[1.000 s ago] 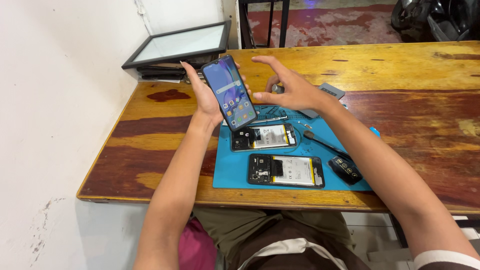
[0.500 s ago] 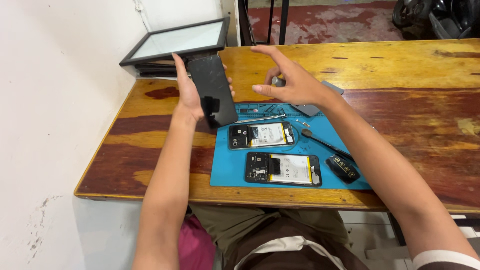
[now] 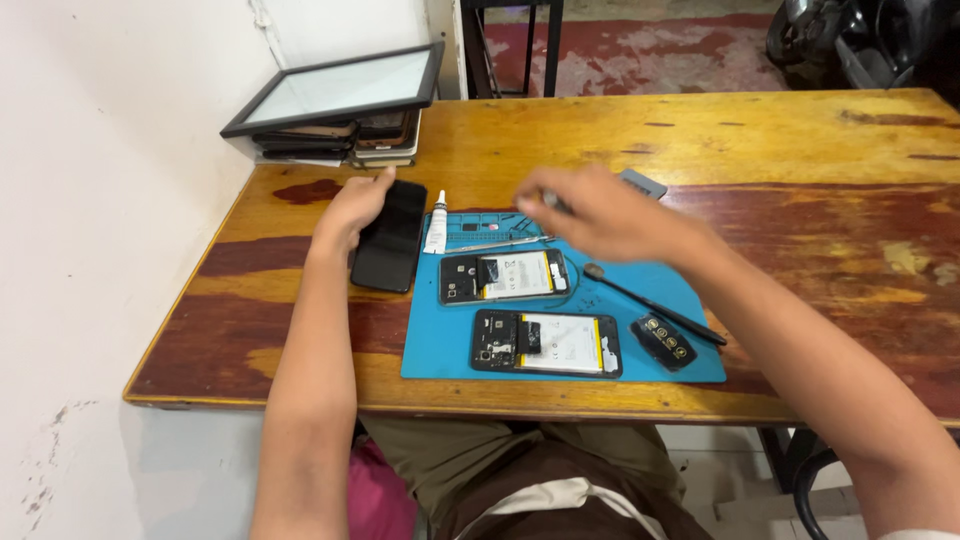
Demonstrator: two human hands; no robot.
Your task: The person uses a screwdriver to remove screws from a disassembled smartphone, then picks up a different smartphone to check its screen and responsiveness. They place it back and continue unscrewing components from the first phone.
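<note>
My left hand [image 3: 350,210] rests on the upper left edge of a black phone [image 3: 392,240], which lies screen up and dark on the wooden table [image 3: 760,140], just left of a blue work mat [image 3: 440,350]. My right hand [image 3: 600,212] is blurred above the mat's far edge with its fingers curled, and I cannot tell if it grips anything. Two phones with their backs off lie on the mat, one farther [image 3: 505,275] and one nearer [image 3: 548,343]. A small white tube [image 3: 436,222] lies beside the black phone.
A thin black tool [image 3: 650,303] and a small black part [image 3: 664,340] lie on the mat's right side, with tweezers [image 3: 500,242] near its top. A stack of framed screens [image 3: 340,100] sits at the table's back left, against the white wall.
My left hand has brought the black phone down from upright in the air to flat on the table beside the mat. Its screen went dark. My right hand dropped toward the mat's top.
</note>
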